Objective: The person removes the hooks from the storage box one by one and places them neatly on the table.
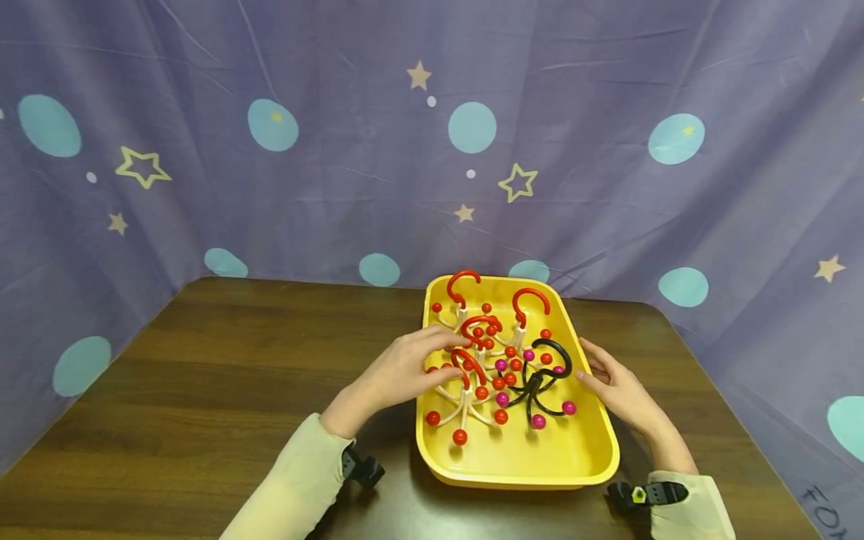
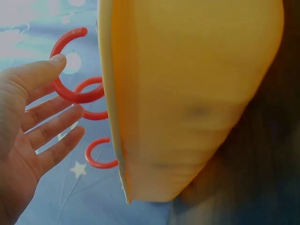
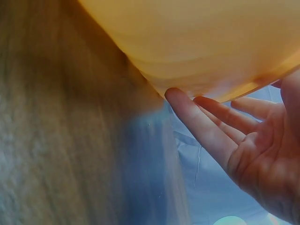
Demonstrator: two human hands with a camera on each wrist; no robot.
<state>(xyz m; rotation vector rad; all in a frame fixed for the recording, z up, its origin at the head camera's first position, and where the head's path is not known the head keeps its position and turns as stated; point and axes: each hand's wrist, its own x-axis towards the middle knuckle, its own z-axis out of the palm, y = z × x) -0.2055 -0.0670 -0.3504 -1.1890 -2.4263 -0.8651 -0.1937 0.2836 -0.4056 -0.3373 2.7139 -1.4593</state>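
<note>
A yellow tray [image 1: 499, 457] holds several many-legged, ball-tipped pieces with curved hook tops. Most have cream legs, red balls and red hooks; a black one [image 1: 533, 386] has magenta balls. My left hand [image 1: 408, 367] is over the tray's left side, its fingers spread around the front-left red hook [image 1: 470, 364]. In the left wrist view the thumb overlaps a red hook [image 2: 77, 96]; whether it touches is unclear. At the tray's right side, my right hand [image 1: 622, 388] has its thumb by the rim and fairly straight fingers [image 3: 201, 122] against the outer wall.
The tray stands on a dark brown wooden table [image 1: 270, 360]. Behind it hangs a purple curtain [image 1: 351, 150] with stars and teal dots. Each wrist wears a black strap, such as the right wristband [image 1: 664, 493].
</note>
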